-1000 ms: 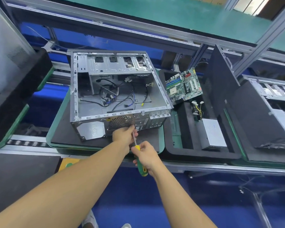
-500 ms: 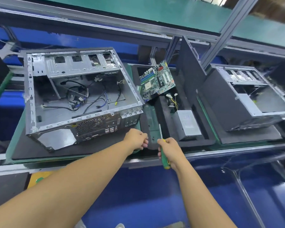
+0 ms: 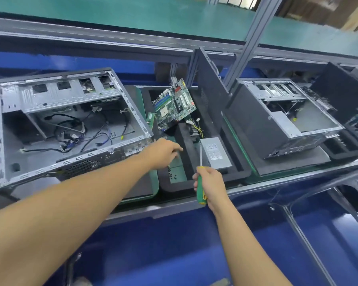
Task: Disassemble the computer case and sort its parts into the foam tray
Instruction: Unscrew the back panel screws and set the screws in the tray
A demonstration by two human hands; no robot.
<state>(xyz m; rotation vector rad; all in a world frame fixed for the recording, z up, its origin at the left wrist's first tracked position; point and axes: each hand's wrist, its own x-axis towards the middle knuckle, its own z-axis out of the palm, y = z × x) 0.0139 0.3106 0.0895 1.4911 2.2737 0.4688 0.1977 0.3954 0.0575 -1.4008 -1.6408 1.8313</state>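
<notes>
- A line bench (image 3: 174, 207) with an aluminium frame (image 3: 250, 38) runs left to right in front of me. A teal floor lies beyond it, and there is blue below its near edge.
- The computer case (image 3: 66, 129) lies at the left on a dark mat, open side up. Loose cables (image 3: 70, 135) are strewn over its floor.
- The foam tray (image 3: 174, 185) sits just right of the case. It is black and cut into compartments.
- The motherboard (image 3: 174, 104) leans tilted in the far part of the tray, with a small green memory stick (image 3: 150, 118) just left of it.
- The grey power supply (image 3: 215, 153) lies flat in the tray's right compartment, with its yellow wires at the far end.
- A dark side panel (image 3: 211, 93) stands upright along the right of the tray, between it and a second case (image 3: 287, 116) further right.
- My left hand (image 3: 163, 151) reaches over the tray's near left compartment, just right of the case's near right corner. Its fingers are stretched out and loosely spread, pointing right. They are a little blurred, and I see nothing held in them.
- A few small dark screws (image 3: 172, 174) show in that compartment, below my left hand.
- My right hand (image 3: 209, 182) is above the tray's near rim, its fingers wrapped tightly round the green and yellow handle of the screwdriver (image 3: 201, 194).
- The shaft points away from me, its tip beside the near left corner of the power supply. I cannot tell whether they touch.
</notes>
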